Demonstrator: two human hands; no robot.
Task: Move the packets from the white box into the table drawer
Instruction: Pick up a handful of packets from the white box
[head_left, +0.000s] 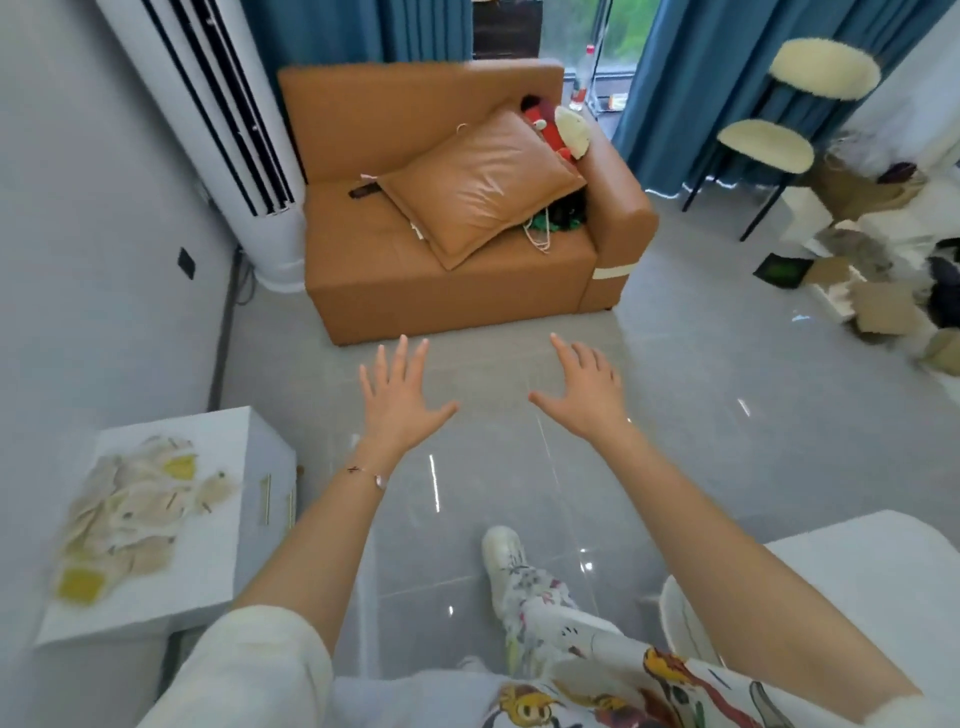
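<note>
Pale beige and yellow packets (135, 514) are lying in a loose, overlapping heap on the white tabletop (228, 431) of a small bedside table at the lower left, spreading over most of its left half. They are showing dark marks and yellow patches, but motion blur is making any print or label unreadable. The drawer front (275, 457) facing the room is carrying thin brass handles (266, 500) and is sitting flush, closed. Whether the white surface under the packets is a box or the table itself cannot be told. The left hand (402, 400) is hanging in the air over the grey tiled floor (727, 415), palm down, fingers straight and spread apart, holding nothing; a thin bracelet (366, 473) is circling its wrist. The right hand (584, 392) is matching it just beside, fingers likewise splayed and empty. Both hands are well apart from the packets. A cartoon print is showing on the person's shirt (597, 696), with no legible wording. Beyond the hands a tan leather sofa (441, 291) is bearing a matching cushion (480, 184), a white tower air conditioner (208, 104) is standing to its left, and blue curtains (691, 104) are framing the window.
</note>
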